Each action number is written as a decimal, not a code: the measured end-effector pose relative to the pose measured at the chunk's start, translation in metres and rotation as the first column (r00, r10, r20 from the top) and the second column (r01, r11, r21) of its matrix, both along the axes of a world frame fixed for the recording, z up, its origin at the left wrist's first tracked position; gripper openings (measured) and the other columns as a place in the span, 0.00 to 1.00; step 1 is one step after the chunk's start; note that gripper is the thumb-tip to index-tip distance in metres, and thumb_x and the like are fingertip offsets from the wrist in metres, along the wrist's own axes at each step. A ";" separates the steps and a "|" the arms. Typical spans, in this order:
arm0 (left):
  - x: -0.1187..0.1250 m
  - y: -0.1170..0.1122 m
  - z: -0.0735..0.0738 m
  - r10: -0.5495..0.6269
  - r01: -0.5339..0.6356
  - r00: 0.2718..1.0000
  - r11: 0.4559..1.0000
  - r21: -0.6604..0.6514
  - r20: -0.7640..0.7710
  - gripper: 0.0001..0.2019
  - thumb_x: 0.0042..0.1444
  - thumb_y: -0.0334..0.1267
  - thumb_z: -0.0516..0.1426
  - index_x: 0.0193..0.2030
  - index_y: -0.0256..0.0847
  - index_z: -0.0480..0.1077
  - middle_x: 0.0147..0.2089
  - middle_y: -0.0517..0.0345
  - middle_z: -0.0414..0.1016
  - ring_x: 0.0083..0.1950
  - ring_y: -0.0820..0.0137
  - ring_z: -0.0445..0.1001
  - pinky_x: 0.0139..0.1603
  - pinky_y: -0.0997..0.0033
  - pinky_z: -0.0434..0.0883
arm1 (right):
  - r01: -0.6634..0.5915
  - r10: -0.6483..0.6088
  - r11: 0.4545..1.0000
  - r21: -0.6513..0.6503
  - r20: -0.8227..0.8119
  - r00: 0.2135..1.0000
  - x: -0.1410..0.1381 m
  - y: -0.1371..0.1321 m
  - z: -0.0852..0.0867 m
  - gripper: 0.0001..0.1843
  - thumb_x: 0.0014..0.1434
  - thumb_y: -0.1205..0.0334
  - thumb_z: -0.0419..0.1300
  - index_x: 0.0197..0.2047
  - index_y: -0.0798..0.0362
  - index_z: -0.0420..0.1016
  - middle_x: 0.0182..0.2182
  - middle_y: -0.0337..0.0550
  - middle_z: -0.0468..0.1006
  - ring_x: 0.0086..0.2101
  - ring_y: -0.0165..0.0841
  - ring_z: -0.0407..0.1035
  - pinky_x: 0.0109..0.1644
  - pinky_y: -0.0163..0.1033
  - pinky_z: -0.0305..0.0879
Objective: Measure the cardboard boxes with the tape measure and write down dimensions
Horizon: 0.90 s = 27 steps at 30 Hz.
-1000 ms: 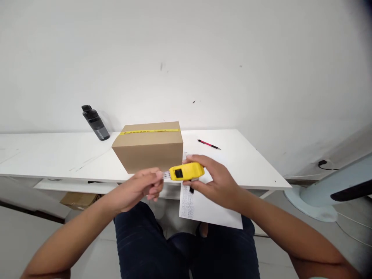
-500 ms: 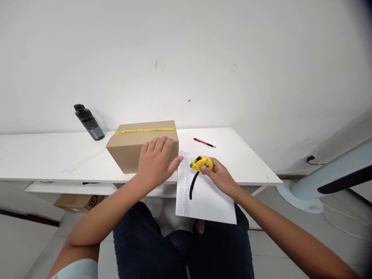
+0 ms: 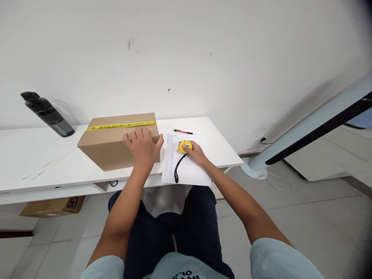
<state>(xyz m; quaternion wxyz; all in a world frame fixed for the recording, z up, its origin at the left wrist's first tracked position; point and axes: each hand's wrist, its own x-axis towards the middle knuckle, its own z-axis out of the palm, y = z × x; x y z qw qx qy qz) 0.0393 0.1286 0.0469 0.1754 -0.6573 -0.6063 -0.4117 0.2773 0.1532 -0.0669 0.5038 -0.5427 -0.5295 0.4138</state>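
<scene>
A brown cardboard box (image 3: 112,145) with a yellow tape strip across its top sits on the white table (image 3: 35,155). My left hand (image 3: 142,145) lies flat against the box's near right corner, fingers spread. To its right a yellow tape measure (image 3: 184,145) with a black wrist strap rests on a printed sheet of paper (image 3: 186,170). My right hand (image 3: 197,153) rests on the tape measure, its fingers curled around the case.
A black bottle (image 3: 48,114) stands tilted at the back left by the wall. A red pen (image 3: 183,132) lies behind the paper. Under the table lies a flat cardboard box (image 3: 52,206). A pale fan base and pole (image 3: 305,131) stand to the right.
The tape measure went from both hands in the air down onto the paper. My left hand let go of its blade and moved onto the box. The view swung right.
</scene>
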 end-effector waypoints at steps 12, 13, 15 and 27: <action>-0.011 0.000 0.002 -0.024 0.031 0.994 0.998 0.061 -0.106 0.12 0.61 0.49 0.60 0.36 0.43 0.73 0.38 0.46 0.76 0.43 0.52 0.71 0.62 0.35 0.62 | 0.064 -0.064 0.998 0.009 0.072 0.995 -0.004 -0.006 0.001 0.27 0.55 0.39 0.67 0.49 0.49 0.77 0.43 0.46 0.84 0.44 0.46 0.78 0.54 0.54 0.74; -0.010 -0.002 0.002 -0.021 0.027 0.994 0.998 0.053 -0.112 0.11 0.60 0.48 0.60 0.35 0.43 0.73 0.38 0.45 0.76 0.43 0.52 0.71 0.62 0.34 0.63 | 0.058 -0.058 0.998 0.002 0.072 0.996 -0.003 -0.007 -0.001 0.28 0.54 0.38 0.66 0.49 0.49 0.77 0.43 0.47 0.84 0.43 0.46 0.78 0.54 0.55 0.75; -0.009 -0.006 0.002 -0.029 0.032 0.991 0.999 0.017 -0.134 0.11 0.58 0.48 0.61 0.35 0.43 0.73 0.39 0.44 0.78 0.43 0.51 0.72 0.64 0.33 0.62 | 0.053 -0.051 0.998 -0.022 0.068 0.996 0.001 -0.007 -0.008 0.30 0.53 0.35 0.66 0.49 0.49 0.76 0.42 0.48 0.84 0.43 0.48 0.78 0.55 0.57 0.74; -0.024 -0.041 0.015 -0.232 0.180 0.955 0.949 -0.260 -0.186 0.14 0.61 0.47 0.59 0.47 0.40 0.75 0.53 0.40 0.80 0.61 0.47 0.75 0.74 0.37 0.60 | 0.134 -0.126 0.990 -0.045 0.162 0.979 0.009 -0.017 -0.021 0.33 0.54 0.33 0.66 0.53 0.49 0.76 0.49 0.51 0.82 0.49 0.48 0.75 0.60 0.62 0.70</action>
